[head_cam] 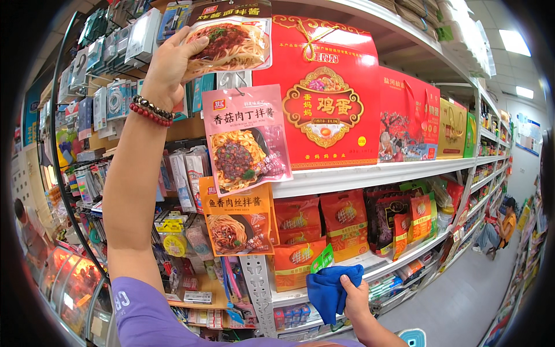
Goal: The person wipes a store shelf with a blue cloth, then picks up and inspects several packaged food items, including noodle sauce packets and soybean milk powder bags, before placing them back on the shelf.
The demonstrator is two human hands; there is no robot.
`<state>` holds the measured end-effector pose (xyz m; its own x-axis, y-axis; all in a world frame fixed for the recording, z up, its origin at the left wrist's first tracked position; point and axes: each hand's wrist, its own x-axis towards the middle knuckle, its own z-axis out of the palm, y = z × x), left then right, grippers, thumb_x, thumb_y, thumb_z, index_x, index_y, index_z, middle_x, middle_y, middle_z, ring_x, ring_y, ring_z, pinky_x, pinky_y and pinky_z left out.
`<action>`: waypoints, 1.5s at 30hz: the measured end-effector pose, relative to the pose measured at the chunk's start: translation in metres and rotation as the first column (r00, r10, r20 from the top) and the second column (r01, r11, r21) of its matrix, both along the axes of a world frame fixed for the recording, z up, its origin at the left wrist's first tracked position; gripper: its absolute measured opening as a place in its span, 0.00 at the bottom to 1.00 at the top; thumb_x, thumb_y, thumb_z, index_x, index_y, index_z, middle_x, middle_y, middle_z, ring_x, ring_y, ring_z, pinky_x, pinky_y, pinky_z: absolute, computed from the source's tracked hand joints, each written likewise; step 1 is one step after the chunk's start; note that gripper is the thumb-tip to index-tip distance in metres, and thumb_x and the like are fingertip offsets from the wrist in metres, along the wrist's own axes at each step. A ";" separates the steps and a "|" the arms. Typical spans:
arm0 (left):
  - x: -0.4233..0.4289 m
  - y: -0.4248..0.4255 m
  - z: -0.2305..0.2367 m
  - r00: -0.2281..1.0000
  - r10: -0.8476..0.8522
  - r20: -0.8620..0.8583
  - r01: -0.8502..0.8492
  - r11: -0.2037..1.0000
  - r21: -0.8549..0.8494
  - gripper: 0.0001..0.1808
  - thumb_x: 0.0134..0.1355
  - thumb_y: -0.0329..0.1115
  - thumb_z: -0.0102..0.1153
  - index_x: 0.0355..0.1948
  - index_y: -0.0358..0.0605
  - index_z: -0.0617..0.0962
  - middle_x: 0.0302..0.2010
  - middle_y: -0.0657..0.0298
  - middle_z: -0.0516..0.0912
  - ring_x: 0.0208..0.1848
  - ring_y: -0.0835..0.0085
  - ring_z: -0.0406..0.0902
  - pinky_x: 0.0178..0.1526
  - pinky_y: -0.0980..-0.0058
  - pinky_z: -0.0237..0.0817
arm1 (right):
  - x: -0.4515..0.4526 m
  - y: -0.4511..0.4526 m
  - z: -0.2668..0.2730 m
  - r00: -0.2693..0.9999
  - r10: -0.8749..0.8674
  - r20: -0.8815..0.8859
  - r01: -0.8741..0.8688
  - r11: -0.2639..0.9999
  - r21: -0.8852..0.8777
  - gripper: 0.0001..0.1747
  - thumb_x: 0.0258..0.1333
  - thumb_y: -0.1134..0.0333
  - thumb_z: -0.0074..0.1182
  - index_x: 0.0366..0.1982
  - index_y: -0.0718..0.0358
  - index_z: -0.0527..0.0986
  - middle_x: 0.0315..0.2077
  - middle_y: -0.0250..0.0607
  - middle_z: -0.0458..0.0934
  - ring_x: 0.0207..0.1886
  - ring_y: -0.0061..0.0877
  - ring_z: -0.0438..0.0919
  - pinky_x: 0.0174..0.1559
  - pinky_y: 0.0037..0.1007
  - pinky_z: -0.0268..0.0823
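My left hand, with beaded bracelets at the wrist, is raised at the upper left, its thumb on the front of a noodle sauce pouch and its fingers behind the edge. Below it hangs a pink mushroom pork sauce pouch on a hook, and under that an orange shredded pork sauce pouch with another behind it. At the lower right my right hand grips a crumpled blue cloth in front of the lower shelf. A green packet shows just behind the cloth.
A red egg gift box and other gift boxes stand on the white shelf. Red and orange bags fill the shelf below. Small goods hang at left. One person sits low in the aisle at right; another is at far left.
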<state>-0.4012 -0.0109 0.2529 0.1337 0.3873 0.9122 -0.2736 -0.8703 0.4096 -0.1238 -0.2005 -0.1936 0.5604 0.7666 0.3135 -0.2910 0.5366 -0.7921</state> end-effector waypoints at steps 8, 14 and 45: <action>0.027 0.044 -0.023 0.996 -0.031 0.088 0.035 0.998 -0.048 0.42 0.63 0.31 0.64 0.72 0.36 0.56 0.62 0.53 0.74 0.56 0.69 0.77 0.56 0.72 0.71 | 0.002 0.000 -0.005 1.000 0.017 0.013 -0.016 1.000 -0.022 0.12 0.66 0.69 0.54 0.45 0.70 0.78 0.40 0.41 0.83 0.43 0.25 0.81 0.50 0.30 0.73; 0.033 0.058 -0.031 0.984 0.158 0.082 -0.164 0.984 0.075 0.39 0.62 0.32 0.65 0.71 0.35 0.60 0.63 0.52 0.73 0.57 0.71 0.75 0.58 0.74 0.69 | 0.006 -0.005 -0.012 0.999 0.009 -0.034 -0.010 0.999 -0.034 0.12 0.65 0.68 0.55 0.45 0.70 0.78 0.40 0.42 0.83 0.43 0.25 0.80 0.50 0.30 0.72; 0.247 0.006 -0.579 0.942 -0.275 -0.190 0.029 0.635 -0.772 0.24 0.63 0.34 0.63 0.54 0.28 0.71 0.51 0.54 0.80 0.50 0.70 0.76 0.54 0.70 0.66 | 0.046 -0.099 -0.079 0.926 -0.374 -0.057 0.336 0.883 -0.328 0.13 0.65 0.64 0.56 0.44 0.67 0.78 0.39 0.38 0.82 0.41 0.21 0.78 0.48 0.26 0.70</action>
<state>-0.1541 -0.0047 -0.3266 0.4414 0.8678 0.2282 -0.1467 -0.1811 0.9725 -0.0774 -0.2991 -0.2722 0.8310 0.5562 0.0119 -0.2261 0.3572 -0.9063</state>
